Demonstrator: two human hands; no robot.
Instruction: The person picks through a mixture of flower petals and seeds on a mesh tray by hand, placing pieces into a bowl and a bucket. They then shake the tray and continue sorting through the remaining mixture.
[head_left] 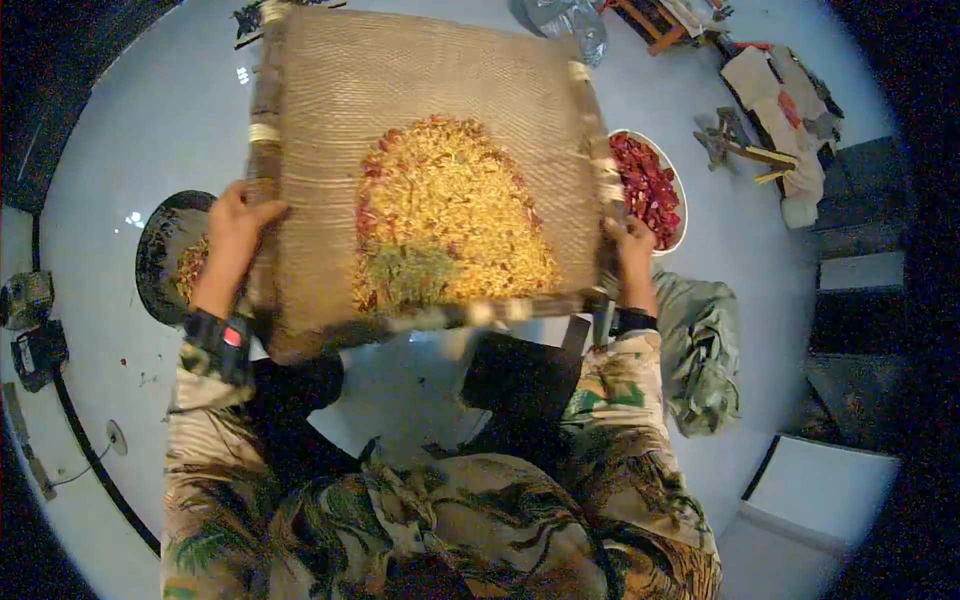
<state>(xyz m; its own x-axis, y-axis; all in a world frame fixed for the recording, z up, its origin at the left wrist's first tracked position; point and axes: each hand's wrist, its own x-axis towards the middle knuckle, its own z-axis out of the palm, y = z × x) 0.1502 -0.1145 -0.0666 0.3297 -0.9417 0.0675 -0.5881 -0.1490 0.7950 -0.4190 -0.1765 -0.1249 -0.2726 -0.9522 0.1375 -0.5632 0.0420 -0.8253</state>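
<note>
A square woven winnowing tray (325, 90) with a dark, banded rim is held up in front of me, its near edge blurred. My left hand (236, 238) grips the left rim, thumb laid over the edge. On the opposite side, my right hand (632, 252) has its fingers closed around the right rim. Heaped on the weave toward the near edge are yellow seeds (460, 205) mixed with red flakes. A greenish patch (410, 272) lies at the heap's lower left.
Dried red pieces, probably chillies (645, 185), fill a white bowl (682, 210) beside my right hand. A dark basin (150, 255) with some flakes stands at left. Crumpled grey-green cloth (700, 345) lies at right. A plastic bag (570, 22) and a wooden stand (750, 150) are farther off.
</note>
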